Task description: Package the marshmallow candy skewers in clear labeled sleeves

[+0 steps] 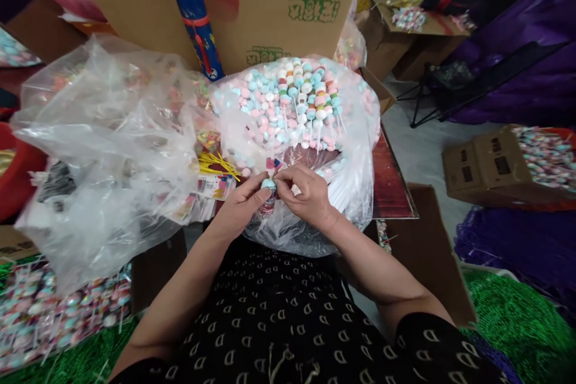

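Note:
Close to my body, a small wrapped candy skewer (269, 203) hangs between my hands, its printed wrapper gathered at the top. My left hand (245, 203) is closed on its upper part, thumb across the front. The fingers of my right hand (306, 191) pinch the gathered neck of the wrapper. Just beyond them lies a big clear plastic bag (355, 183) of pink, blue and white candies (258, 96). Several candy skewers on white sticks (310, 90) rest on top. Yellow twist ties (216, 163) and printed wrappers (215, 187) sit left of my hands.
A tall cardboard box (270, 18) stands behind the bag, with a blue flask (198, 30) before it. Crumpled clear plastic (103, 150) covers the left side. Boxes of wrapped candy (486, 162) are at the right; finished-looking skewers (63, 312) lie low at the left.

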